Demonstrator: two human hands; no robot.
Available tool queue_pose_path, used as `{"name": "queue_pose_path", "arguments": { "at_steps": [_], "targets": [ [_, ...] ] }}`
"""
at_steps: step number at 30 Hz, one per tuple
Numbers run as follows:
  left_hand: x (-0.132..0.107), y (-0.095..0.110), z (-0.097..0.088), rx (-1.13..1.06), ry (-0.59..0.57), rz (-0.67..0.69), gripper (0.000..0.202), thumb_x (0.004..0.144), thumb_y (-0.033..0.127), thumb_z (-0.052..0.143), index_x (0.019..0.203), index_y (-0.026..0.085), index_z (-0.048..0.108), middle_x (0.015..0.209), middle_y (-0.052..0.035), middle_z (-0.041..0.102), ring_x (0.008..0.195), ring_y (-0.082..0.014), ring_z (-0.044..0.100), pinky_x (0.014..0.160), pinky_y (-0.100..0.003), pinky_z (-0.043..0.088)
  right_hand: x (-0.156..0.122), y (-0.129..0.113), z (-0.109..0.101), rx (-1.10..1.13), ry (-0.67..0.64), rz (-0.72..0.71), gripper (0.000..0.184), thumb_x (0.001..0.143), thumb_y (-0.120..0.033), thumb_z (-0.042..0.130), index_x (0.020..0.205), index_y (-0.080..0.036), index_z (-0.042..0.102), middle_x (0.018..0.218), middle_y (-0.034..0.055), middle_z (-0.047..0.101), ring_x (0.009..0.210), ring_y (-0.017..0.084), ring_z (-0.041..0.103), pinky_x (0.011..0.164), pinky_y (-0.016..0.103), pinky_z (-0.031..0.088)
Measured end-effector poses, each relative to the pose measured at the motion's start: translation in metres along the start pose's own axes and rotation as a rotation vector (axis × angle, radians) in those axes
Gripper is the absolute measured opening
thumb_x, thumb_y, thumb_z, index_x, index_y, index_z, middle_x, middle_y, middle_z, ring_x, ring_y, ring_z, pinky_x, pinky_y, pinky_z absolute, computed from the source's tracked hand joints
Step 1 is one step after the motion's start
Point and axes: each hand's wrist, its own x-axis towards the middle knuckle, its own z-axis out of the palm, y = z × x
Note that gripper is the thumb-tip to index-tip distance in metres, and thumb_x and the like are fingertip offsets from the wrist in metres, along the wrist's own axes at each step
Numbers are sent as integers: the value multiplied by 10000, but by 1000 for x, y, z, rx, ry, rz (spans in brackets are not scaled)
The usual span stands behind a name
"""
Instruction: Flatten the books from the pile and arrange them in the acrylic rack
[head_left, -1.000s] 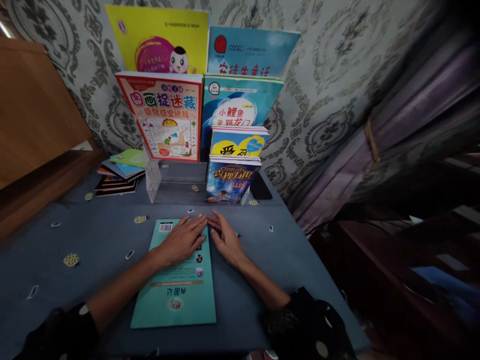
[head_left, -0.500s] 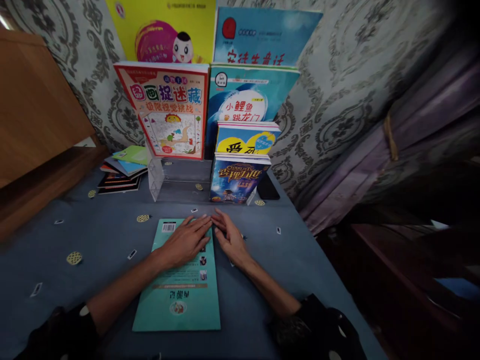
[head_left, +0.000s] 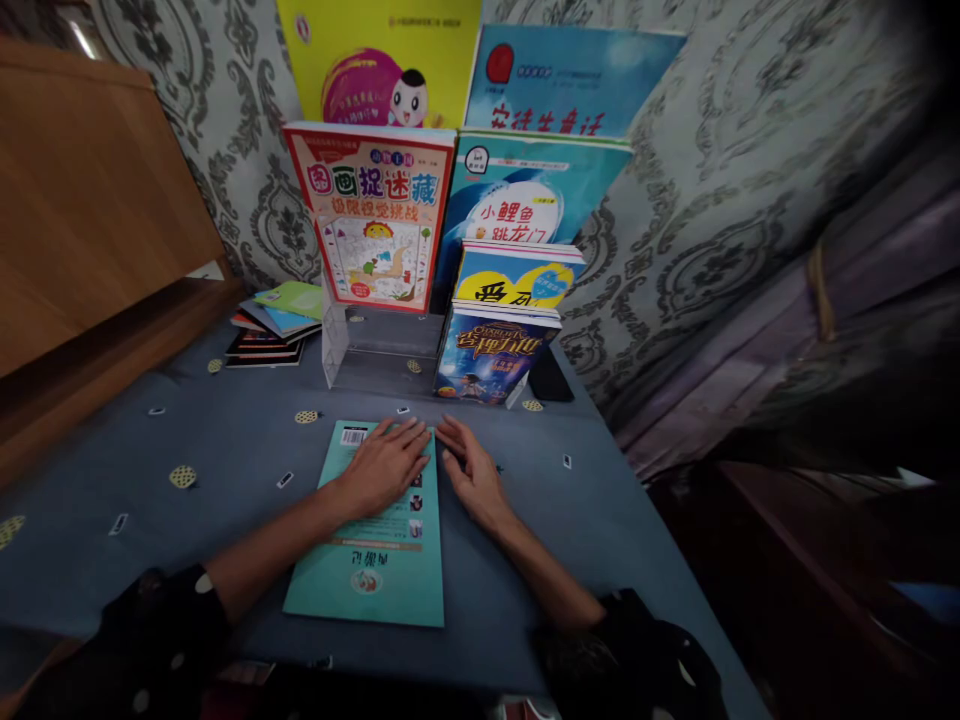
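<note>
A teal book (head_left: 352,580) lies flat on the blue cloth, with a barcode at its far left corner and its print upside down to me. My left hand (head_left: 386,468) rests on its upper part, palm down and fingers stretched out, covering some of the print. Just beyond the book's right edge is my right hand (head_left: 474,475), its fingers extended and its fingertips near the book's far right corner. Whether those fingertips touch the book I cannot tell. Neither hand grips anything.
A clear acrylic stand (head_left: 382,375) behind the book holds upright books, including a red picture book (head_left: 375,225) and a blue book (head_left: 491,355). A stack of thin books (head_left: 277,320) lies left of it. A black phone-like object (head_left: 551,378) sits to its right.
The view has shifted, so the stand, books and cloth appear farther right. Both hands keep nearly the same places at the teal book; the right one looks slightly farther from its edge.
</note>
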Motion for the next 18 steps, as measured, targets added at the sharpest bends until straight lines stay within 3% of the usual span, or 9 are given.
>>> {"name": "queue_pose_path", "arguments": {
  "at_steps": [4,12,15,18],
  "targets": [
    [-11,-2,-2,64,20,-74,522,1046,410,213,1361,143,532,1428,-130,541,1361,-251,460,1145,-462,296,0,1,0,0,-2,-27,491,913,-252,480,1401,-233,426,1390,140,565,1268,252,564,1092,527,413],
    [-49,-25,-5,142,26,-329,619,1013,492,211,1350,85,533,1390,-223,550,1331,-381,470,1105,-593,295,0,2,1,-38,-2,-27,496,909,-236,479,1403,-249,428,1404,129,555,1273,250,558,1099,550,395],
    [-50,-25,-5,127,56,-303,618,1013,487,198,1373,93,510,1382,-224,556,1316,-393,481,1099,-611,292,2,4,2,3,16,-15,509,887,-212,500,1390,-258,443,1373,116,584,1255,244,576,1088,523,418],
    [-39,-22,-4,78,36,-207,578,1025,454,209,1392,112,495,1413,-196,536,1337,-345,473,1119,-570,297,4,7,2,44,26,-5,512,871,-197,512,1376,-261,456,1334,107,612,1239,244,590,1072,505,441]
  ]
}}
